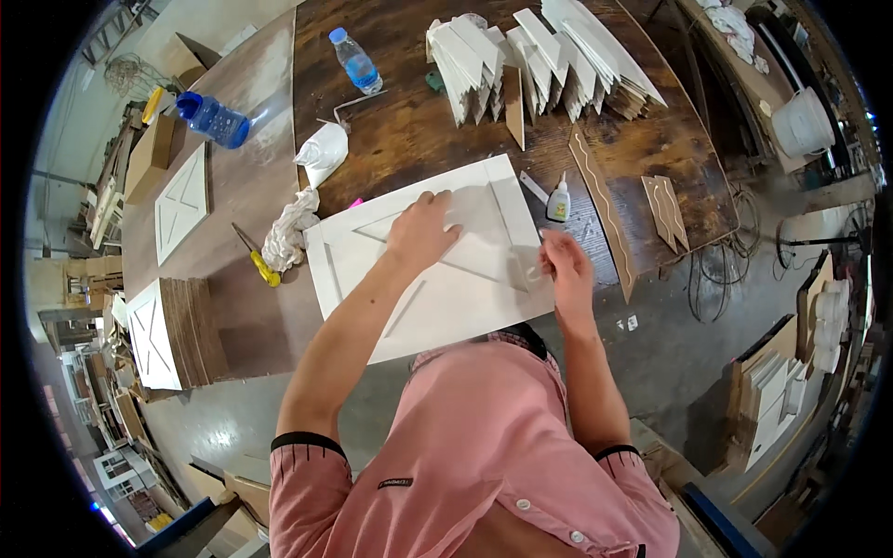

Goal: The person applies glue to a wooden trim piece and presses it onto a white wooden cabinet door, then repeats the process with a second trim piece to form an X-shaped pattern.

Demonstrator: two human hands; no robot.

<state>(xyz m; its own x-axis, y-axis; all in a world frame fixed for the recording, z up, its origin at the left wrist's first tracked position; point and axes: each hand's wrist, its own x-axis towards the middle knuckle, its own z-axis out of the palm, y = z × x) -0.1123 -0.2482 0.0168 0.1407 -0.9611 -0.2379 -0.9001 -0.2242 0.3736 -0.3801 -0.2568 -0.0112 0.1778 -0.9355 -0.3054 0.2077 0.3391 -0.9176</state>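
Note:
A white panel point(446, 321) with slim strips forming a border and slanting lines lies near the table's front edge. My left hand point(423, 228) rests on its upper middle, open, with fingers spread against the surface. Just at the panel's right edge, my right hand point(567, 265) is closed, thumb and fingers curled together; whatever they pinch is too small to make out. Beyond that hand stands a small white glue bottle point(558, 202). To its right lie a long brown strip point(605, 219) and shorter brown pieces point(663, 214), each with wavy pale lines of glue.
Bundles of white strips point(465, 60) fill the far right. A water bottle point(356, 63), a white bag point(323, 152), a crumpled cloth point(291, 231) and a yellow-handled tool point(256, 256) lie farther left. Panels are stacked point(191, 330) at the left front, near a blue jug point(214, 119).

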